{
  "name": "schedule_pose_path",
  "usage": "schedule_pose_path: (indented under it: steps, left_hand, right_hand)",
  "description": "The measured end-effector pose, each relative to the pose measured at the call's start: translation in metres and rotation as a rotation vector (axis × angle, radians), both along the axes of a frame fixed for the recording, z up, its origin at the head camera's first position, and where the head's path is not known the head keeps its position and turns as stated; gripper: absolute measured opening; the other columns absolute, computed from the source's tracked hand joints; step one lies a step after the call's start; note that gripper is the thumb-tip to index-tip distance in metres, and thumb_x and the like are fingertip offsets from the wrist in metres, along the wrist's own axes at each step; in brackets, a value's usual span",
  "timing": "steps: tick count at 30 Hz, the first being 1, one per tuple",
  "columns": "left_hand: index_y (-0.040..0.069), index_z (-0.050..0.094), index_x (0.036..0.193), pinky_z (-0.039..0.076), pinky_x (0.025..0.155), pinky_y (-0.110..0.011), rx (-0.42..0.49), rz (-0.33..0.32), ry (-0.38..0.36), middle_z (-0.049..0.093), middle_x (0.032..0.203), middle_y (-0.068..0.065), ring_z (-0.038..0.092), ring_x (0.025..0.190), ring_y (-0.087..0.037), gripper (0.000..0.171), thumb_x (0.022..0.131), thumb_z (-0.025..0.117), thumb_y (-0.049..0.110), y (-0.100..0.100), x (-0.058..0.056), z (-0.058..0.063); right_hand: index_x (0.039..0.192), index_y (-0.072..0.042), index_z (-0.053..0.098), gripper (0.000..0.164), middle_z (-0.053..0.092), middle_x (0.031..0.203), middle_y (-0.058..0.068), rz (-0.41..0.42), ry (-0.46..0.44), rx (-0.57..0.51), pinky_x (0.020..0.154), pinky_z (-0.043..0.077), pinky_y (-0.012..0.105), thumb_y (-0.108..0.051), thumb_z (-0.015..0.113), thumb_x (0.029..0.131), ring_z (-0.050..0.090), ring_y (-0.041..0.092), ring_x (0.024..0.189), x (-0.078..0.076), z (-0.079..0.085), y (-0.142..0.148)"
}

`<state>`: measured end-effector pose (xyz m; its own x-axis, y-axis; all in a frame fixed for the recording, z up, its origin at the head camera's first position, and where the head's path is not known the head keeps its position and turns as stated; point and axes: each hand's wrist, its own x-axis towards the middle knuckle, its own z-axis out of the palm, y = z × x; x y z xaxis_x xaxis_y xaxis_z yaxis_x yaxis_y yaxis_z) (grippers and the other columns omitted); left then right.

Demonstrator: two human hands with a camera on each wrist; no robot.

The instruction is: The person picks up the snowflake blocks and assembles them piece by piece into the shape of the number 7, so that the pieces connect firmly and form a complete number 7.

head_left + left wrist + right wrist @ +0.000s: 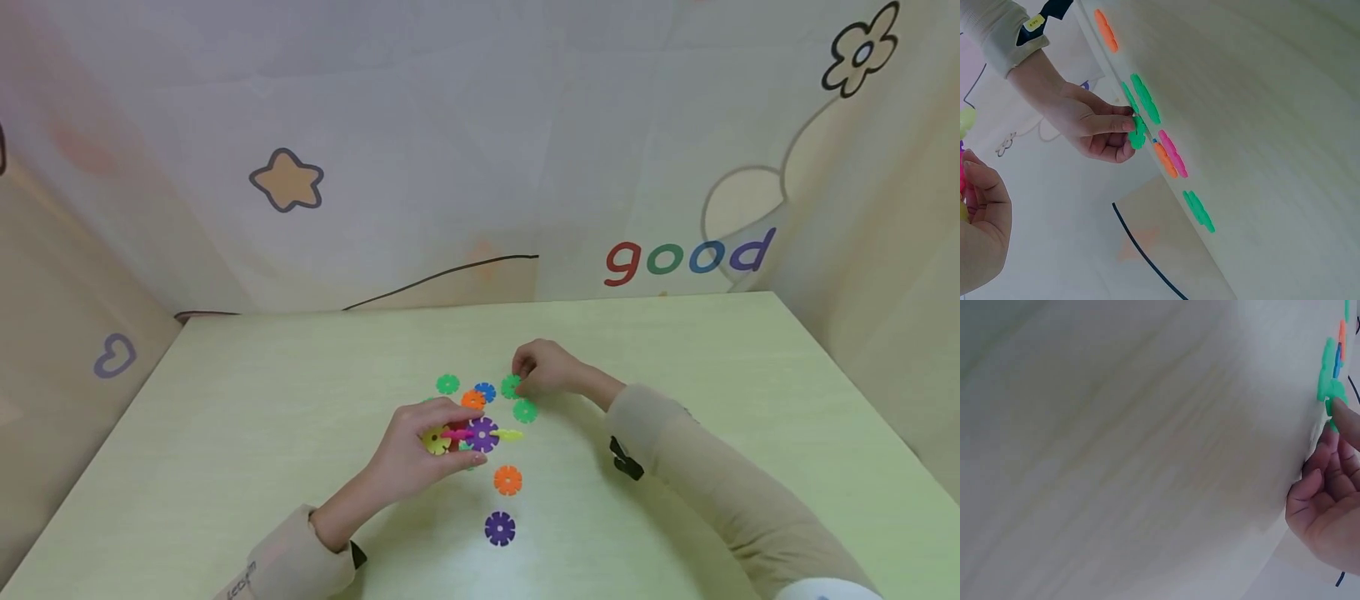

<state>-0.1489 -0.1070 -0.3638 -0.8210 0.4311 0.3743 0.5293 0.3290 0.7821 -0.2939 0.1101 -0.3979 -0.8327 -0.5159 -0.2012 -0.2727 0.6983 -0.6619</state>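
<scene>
My left hand [411, 447] holds a joined row of notched plastic discs between thumb and fingers. In the head view the row runs from a yellow disc [435, 440] through a pink disc [457, 434] and a purple disc [482, 435] to a yellow-green one [510, 435] seen edge-on. Farther back, my right hand [553, 368] pinches a green notched disc [511, 387], which also shows between thumb and fingertips in the left wrist view as a green disc [1137, 133]. Just in front of that hand lies another green disc [526, 411].
Loose discs lie about the hands: a far green one [447, 384], a blue one [487, 392] and an orange one [472, 400] overlapping it. Nearer are a second orange disc [507, 480] and a dark purple disc [499, 528]. A printed curtain [420, 167] hangs behind the table [262, 400].
</scene>
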Motion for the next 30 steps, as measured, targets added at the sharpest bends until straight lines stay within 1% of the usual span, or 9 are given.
schedule_pose_path:
  steps: [3, 6, 10, 12, 15, 20, 22, 27, 30]
  left_hand:
    - [0.003, 0.067, 0.105, 0.051, 0.070, -0.025, -0.002, 0.001, 0.002, 0.066, 0.094, -0.005, 0.059, 0.082, -0.015, 0.036, 0.073, 0.077, 0.015, 0.000, -0.001, 0.000]
    - [0.003, 0.066, 0.105, 0.051, 0.070, -0.025, -0.003, 0.000, 0.007, 0.066, 0.094, -0.005, 0.060, 0.083, -0.015, 0.036, 0.073, 0.077, 0.015, 0.000, -0.002, 0.000]
    - [0.002, 0.066, 0.105, 0.051, 0.070, -0.025, -0.004, -0.005, 0.009, 0.066, 0.095, -0.006, 0.059, 0.083, -0.016, 0.035, 0.074, 0.076, 0.015, 0.000, -0.002, 0.000]
    - [0.002, 0.066, 0.105, 0.051, 0.070, -0.025, -0.002, -0.005, 0.012, 0.066, 0.095, -0.006, 0.059, 0.082, -0.015, 0.035, 0.074, 0.076, 0.014, 0.000, -0.002, 0.000]
    - [0.002, 0.067, 0.104, 0.051, 0.068, -0.025, 0.009, -0.004, 0.019, 0.066, 0.093, -0.005, 0.059, 0.080, -0.014, 0.035, 0.072, 0.077, 0.012, 0.001, -0.002, 0.000]
    - [0.003, 0.067, 0.103, 0.051, 0.067, -0.025, 0.020, -0.003, 0.025, 0.066, 0.092, -0.004, 0.059, 0.079, -0.014, 0.035, 0.071, 0.078, 0.010, 0.001, -0.002, 0.000]
    - [0.002, 0.067, 0.104, 0.051, 0.067, -0.025, 0.017, -0.003, 0.025, 0.066, 0.093, -0.005, 0.059, 0.079, -0.014, 0.035, 0.071, 0.078, 0.011, 0.001, -0.002, -0.001]
    - [0.002, 0.067, 0.103, 0.051, 0.067, -0.024, 0.011, -0.003, 0.030, 0.066, 0.092, -0.005, 0.058, 0.079, -0.014, 0.035, 0.071, 0.078, 0.011, 0.001, -0.002, -0.002]
    - [0.002, 0.067, 0.102, 0.051, 0.066, -0.024, 0.013, 0.000, 0.042, 0.066, 0.091, -0.004, 0.058, 0.078, -0.013, 0.036, 0.070, 0.079, 0.011, 0.002, -0.002, -0.002]
  right_hand:
    - [0.089, -0.001, 0.061, 0.013, 0.054, 0.075, 0.005, 0.016, -0.015, -0.066, 0.065, 0.042, 0.026, -0.003, 0.068, 0.078, 0.047, 0.018, 0.071, 0.002, 0.003, 0.005]
    - [0.101, 0.000, 0.062, 0.021, 0.055, 0.076, 0.004, 0.047, -0.043, -0.124, 0.062, 0.042, 0.024, -0.003, 0.065, 0.081, 0.047, 0.017, 0.069, 0.003, 0.005, 0.009]
    - [0.116, -0.001, 0.060, 0.031, 0.053, 0.077, 0.004, 0.101, -0.090, -0.165, 0.057, 0.042, 0.024, -0.003, 0.061, 0.085, 0.047, 0.017, 0.066, 0.006, 0.008, 0.016]
    - [0.117, -0.001, 0.059, 0.031, 0.052, 0.076, 0.004, 0.130, -0.102, -0.181, 0.056, 0.041, 0.024, -0.004, 0.058, 0.087, 0.046, 0.016, 0.065, 0.009, 0.010, 0.019]
    - [0.117, 0.001, 0.059, 0.029, 0.051, 0.074, 0.006, 0.151, -0.121, -0.205, 0.056, 0.043, 0.025, -0.004, 0.056, 0.088, 0.046, 0.016, 0.062, 0.014, 0.014, 0.024]
    - [0.118, 0.002, 0.057, 0.030, 0.053, 0.072, 0.009, 0.164, -0.141, -0.246, 0.062, 0.048, 0.033, -0.004, 0.056, 0.088, 0.049, 0.017, 0.061, 0.025, 0.019, 0.029]
    - [0.119, 0.001, 0.057, 0.031, 0.055, 0.074, 0.012, 0.167, -0.148, -0.250, 0.063, 0.048, 0.036, -0.004, 0.056, 0.088, 0.051, 0.017, 0.061, 0.029, 0.021, 0.030]
    - [0.119, 0.001, 0.057, 0.031, 0.057, 0.082, 0.021, 0.174, -0.157, -0.255, 0.063, 0.047, 0.036, -0.005, 0.057, 0.089, 0.051, 0.017, 0.062, 0.037, 0.024, 0.032]
    - [0.119, 0.000, 0.056, 0.031, 0.057, 0.083, 0.023, 0.176, -0.156, -0.255, 0.065, 0.048, 0.038, -0.005, 0.057, 0.089, 0.052, 0.018, 0.064, 0.042, 0.027, 0.034]
